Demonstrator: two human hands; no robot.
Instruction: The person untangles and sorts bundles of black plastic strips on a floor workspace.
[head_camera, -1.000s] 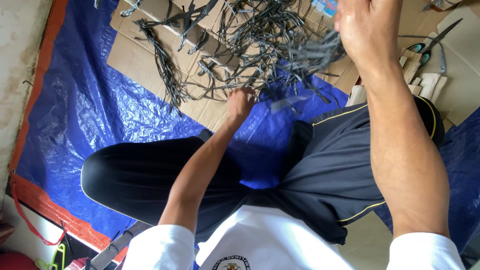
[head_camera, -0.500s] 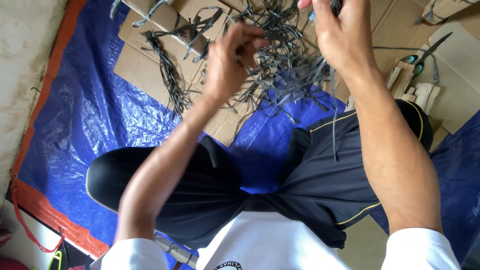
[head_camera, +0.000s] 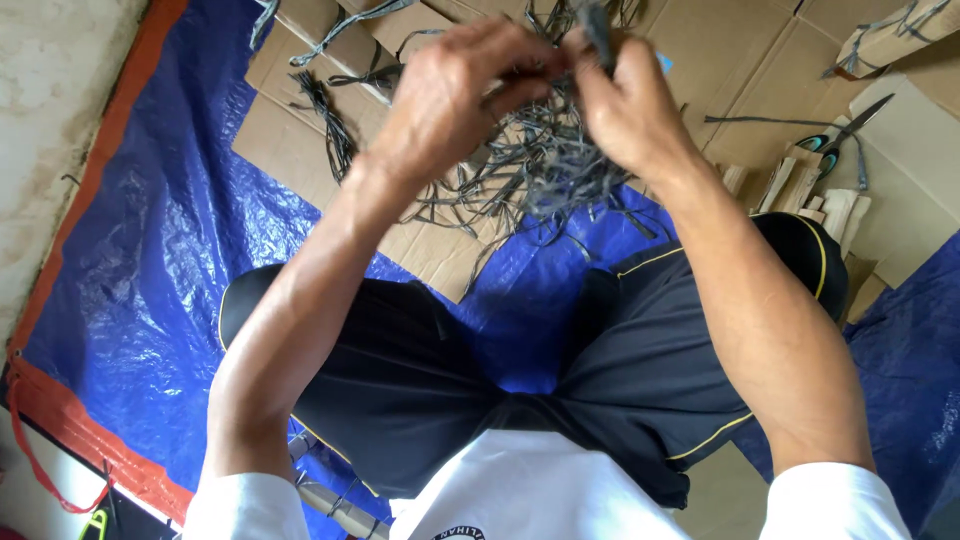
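Note:
My left hand (head_camera: 455, 90) and my right hand (head_camera: 625, 105) are raised together in front of me, both gripping a tangled bunch of thin dark strips (head_camera: 545, 165). Loose strip ends hang down from between the hands. The fingers of each hand are pinched near the top of the bunch, close to each other. More dark strips (head_camera: 325, 115) lie on flattened cardboard (head_camera: 290, 140) beyond the hands. I sit cross-legged in black shorts (head_camera: 420, 370) on a blue tarp (head_camera: 150, 250).
Scissors with teal handles (head_camera: 835, 135) lie on cardboard at the right, beside several short pale wooden pieces (head_camera: 810, 200). The tarp has an orange border (head_camera: 90, 430) at the left, next to a concrete floor (head_camera: 50, 120).
My left hand rose from the cardboard pile and joined my right hand on the bunch of strips. Both hands came together in front of the camera.

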